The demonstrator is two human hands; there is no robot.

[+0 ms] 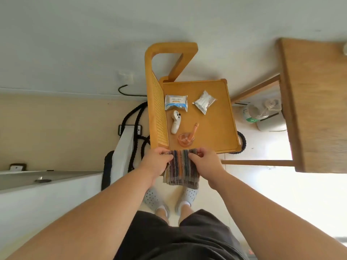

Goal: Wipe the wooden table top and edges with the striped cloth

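The striped cloth (181, 168) hangs over the near edge of the small wooden table (216, 126), its lower part dangling toward my feet. My left hand (156, 161) pinches the cloth's top left corner at the table edge. My right hand (203, 159) pinches the top right corner, fingers curled on the fabric. Both hands sit side by side at the table's near rim.
On the table lie a wet-wipe pack (176, 102), a silver foil packet (204, 102), a white controller (176, 121) and an orange glass dish with a spoon (186, 138). A rattan side panel (158, 111) rises at the left. A larger wooden table (317, 102) stands to the right.
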